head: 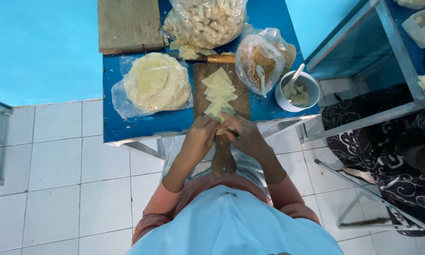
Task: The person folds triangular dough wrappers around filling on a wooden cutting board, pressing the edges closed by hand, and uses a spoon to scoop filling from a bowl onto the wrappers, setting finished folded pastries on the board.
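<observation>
Hands, left hand [201,133] and right hand [243,134], both curled shut around one pale wrapper [220,128] above the wooden board [222,156].

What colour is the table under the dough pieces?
Blue. The table shows best in the head view, under the wooden board.

Left hand [200,134] and right hand [245,137] meet, fingers curled; forearms angled inward.

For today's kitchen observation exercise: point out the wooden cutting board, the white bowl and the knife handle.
wooden cutting board [223,163], head view, on its rounded handle.
white bowl [312,85], head view, on its right rim.
knife handle [220,58], head view, on the middle of the wooden grip.
</observation>
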